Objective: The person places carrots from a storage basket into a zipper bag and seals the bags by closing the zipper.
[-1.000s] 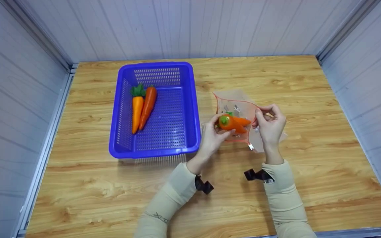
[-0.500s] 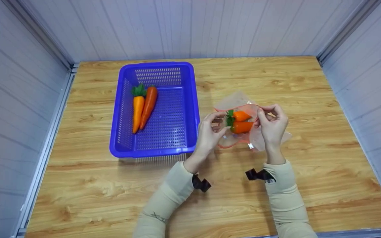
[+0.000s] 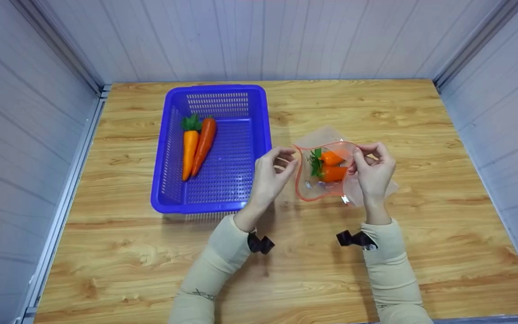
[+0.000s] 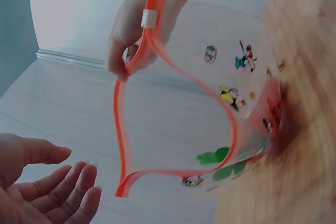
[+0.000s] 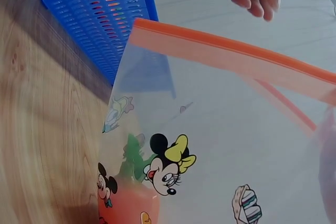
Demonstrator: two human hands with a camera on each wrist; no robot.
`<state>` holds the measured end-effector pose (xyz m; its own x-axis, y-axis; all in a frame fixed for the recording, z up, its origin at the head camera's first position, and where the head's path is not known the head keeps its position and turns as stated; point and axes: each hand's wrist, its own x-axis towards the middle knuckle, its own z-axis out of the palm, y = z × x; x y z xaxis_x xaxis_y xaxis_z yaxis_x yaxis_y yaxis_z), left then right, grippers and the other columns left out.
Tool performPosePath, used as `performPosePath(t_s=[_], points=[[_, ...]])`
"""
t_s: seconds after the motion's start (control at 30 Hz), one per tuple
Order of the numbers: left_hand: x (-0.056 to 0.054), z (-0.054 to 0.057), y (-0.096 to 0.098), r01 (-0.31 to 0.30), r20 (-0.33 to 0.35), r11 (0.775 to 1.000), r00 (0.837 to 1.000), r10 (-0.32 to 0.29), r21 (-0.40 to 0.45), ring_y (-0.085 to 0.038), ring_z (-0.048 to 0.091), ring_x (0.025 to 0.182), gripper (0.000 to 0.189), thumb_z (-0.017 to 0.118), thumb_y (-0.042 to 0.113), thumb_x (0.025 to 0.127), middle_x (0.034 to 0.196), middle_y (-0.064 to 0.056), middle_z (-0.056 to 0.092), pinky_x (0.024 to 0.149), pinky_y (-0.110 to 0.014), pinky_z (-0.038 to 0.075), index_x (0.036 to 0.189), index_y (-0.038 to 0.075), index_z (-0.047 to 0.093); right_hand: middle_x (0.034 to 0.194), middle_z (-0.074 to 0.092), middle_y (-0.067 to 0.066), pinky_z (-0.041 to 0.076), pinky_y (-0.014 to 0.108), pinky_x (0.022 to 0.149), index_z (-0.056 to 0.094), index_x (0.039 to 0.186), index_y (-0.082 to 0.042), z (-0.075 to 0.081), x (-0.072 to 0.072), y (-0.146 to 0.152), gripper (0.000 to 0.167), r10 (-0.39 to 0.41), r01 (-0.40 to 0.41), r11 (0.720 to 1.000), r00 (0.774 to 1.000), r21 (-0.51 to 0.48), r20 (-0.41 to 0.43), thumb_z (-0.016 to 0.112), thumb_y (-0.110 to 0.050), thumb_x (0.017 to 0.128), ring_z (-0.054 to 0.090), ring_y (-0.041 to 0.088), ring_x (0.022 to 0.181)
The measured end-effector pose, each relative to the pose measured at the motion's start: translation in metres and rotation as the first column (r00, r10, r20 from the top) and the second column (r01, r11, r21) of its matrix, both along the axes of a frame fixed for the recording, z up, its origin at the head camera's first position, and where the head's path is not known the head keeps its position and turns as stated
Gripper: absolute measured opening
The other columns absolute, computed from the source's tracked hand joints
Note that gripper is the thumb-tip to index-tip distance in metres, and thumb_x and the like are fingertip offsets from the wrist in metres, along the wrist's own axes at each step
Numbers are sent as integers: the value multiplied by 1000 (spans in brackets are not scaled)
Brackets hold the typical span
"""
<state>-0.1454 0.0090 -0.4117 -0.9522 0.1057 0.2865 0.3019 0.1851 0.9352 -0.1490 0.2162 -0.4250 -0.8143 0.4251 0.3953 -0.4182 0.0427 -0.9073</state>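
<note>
A clear zip bag (image 4: pixel 199 61) with an orange zip edge, a white slider and cartoon prints stands with its mouth wide apart. Two orange carrots lie inside, a front one (image 3: pixel 333 174) and a back one (image 3: pixel 331 157), their green tops towards the mouth. Thumb and fingers of my right hand (image 3: pixel 375 173) pinch the bag's edge on the right. My left hand (image 3: pixel 269 176) is just left of the mouth, holding nothing, fingers loosely bent and apart from the bag in the left wrist view.
Left of the bag stands a blue plastic basket (image 3: pixel 212 208). It holds an orange carrot (image 3: pixel 190 150) with a leafy top and a darker, redder carrot (image 3: pixel 204 146). Pale panel walls (image 3: pixel 259 40) enclose the wooden table (image 3: pixel 304 279) at the back and sides.
My left hand has let go of a carrot inside the bag and drawn back left out of the mouth. My right hand keeps its pinch on the bag's edge.
</note>
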Motion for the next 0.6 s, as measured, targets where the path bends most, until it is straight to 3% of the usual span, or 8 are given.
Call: performPosePath(t_s=[0.4, 0.6], points=[[-22, 24, -23, -33, -56, 993, 998, 27, -113, -18, 60, 65, 13, 63, 3, 79, 77, -10, 63, 61, -25, 50, 90, -4, 62, 65, 54, 14, 41, 21, 33, 56, 78, 12, -1, -1, 2, 4, 31, -31, 999, 1000, -35, -5, 57, 14, 75, 47, 15, 34], [-37, 33, -34, -47, -51, 984, 998, 39, -174, -19, 59, 68, 14, 62, 2, 78, 79, -11, 64, 63, -25, 49, 91, -4, 62, 65, 53, 14, 41, 21, 33, 57, 80, 12, -2, 0, 4, 4, 28, -28, 999, 1000, -35, 7, 57, 13, 76, 46, 15, 34]])
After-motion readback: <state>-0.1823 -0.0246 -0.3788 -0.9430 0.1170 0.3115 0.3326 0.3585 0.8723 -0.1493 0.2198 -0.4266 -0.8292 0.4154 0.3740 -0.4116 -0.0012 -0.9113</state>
